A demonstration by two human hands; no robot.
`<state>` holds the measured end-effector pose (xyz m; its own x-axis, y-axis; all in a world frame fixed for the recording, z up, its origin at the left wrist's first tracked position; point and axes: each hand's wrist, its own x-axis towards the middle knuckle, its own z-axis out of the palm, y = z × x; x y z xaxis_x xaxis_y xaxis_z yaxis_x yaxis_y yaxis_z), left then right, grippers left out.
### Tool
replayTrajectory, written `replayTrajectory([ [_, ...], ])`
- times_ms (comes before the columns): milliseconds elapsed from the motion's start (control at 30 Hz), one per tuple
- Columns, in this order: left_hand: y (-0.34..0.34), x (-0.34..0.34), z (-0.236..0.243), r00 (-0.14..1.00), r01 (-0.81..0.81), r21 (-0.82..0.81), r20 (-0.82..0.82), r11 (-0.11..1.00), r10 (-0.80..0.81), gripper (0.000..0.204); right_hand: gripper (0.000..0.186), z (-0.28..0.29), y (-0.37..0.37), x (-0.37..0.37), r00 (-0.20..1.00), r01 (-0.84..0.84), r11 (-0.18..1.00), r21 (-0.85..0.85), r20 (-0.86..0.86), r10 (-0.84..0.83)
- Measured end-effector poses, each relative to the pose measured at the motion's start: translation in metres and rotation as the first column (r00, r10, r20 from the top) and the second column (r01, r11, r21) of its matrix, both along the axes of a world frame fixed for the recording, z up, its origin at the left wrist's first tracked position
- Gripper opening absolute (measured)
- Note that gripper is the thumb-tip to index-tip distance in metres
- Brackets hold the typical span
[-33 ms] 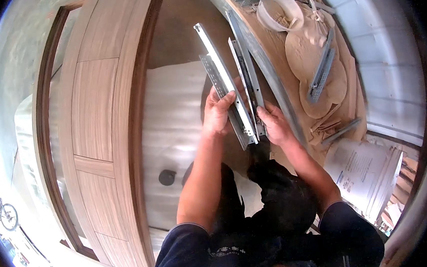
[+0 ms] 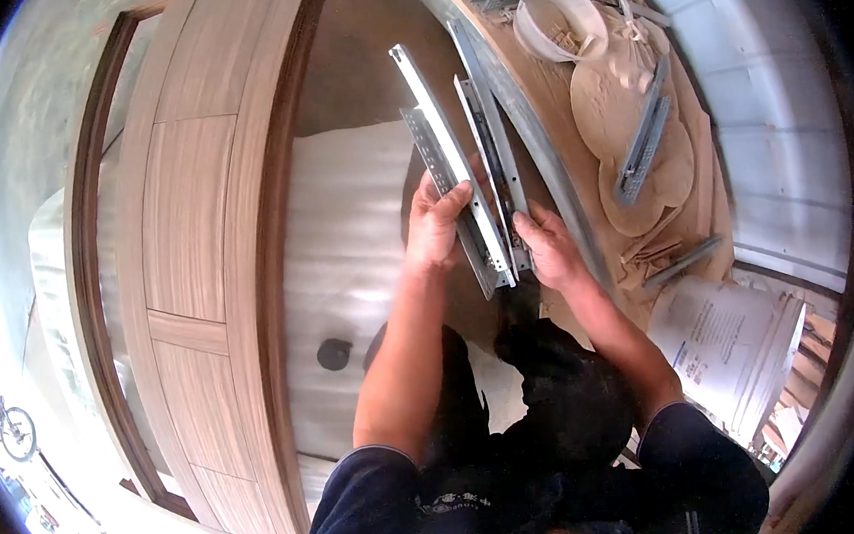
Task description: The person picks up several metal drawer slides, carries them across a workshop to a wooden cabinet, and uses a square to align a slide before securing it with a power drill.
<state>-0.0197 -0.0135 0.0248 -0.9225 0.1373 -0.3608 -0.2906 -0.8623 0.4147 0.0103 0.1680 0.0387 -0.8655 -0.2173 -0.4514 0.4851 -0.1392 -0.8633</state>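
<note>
Left hand (image 2: pixel 435 221): pinching the left metal drawer slide (image 2: pixel 450 155) between thumb and fingers, the fingertips partly hiding behind it.
Right hand (image 2: pixel 548 242): gripping the right drawer slide (image 2: pixel 499 141) near its lower end, thumb pressing its edge.
Slide pair: leaning leftward side by side, lower ends nearly meeting; contact cannot be told.
Workbench (image 2: pixel 522 74): bearing a loose drawer slide (image 2: pixel 646 139) and a white tub (image 2: pixel 567 5).

A workshop: panelled woodwork (image 2: pixel 189 210), hardware-strewn bench (image 2: pixel 547 107).
</note>
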Motion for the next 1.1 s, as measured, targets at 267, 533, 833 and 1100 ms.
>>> replayTrajectory([
  [267,-0.001,0.002,-0.009,1.0,0.003,-0.121,-0.013,0.993,-0.005,0.031,0.03,-0.011,0.001,0.003,0.99,-0.106,0.968,0.226,-0.067,0.124],
  [533,0.0,0.0,-0.019,0.998,0.065,-0.389,0.021,0.919,-0.062,0.034,0.033,0.008,-0.007,0.0,0.984,-0.156,0.875,0.457,-0.001,0.176],
  [833,0.005,0.001,-0.006,0.998,0.061,-0.185,-0.001,0.981,-0.062,0.039,0.034,0.014,0.037,-0.016,0.941,0.296,0.951,0.089,-0.197,-0.274],
  [1100,0.0,0.004,-0.026,0.993,0.097,-0.228,-0.036,0.969,-0.108,0.034,0.029,0.026,0.169,-0.051,0.668,0.74,0.572,0.354,-0.29,-0.685],
])
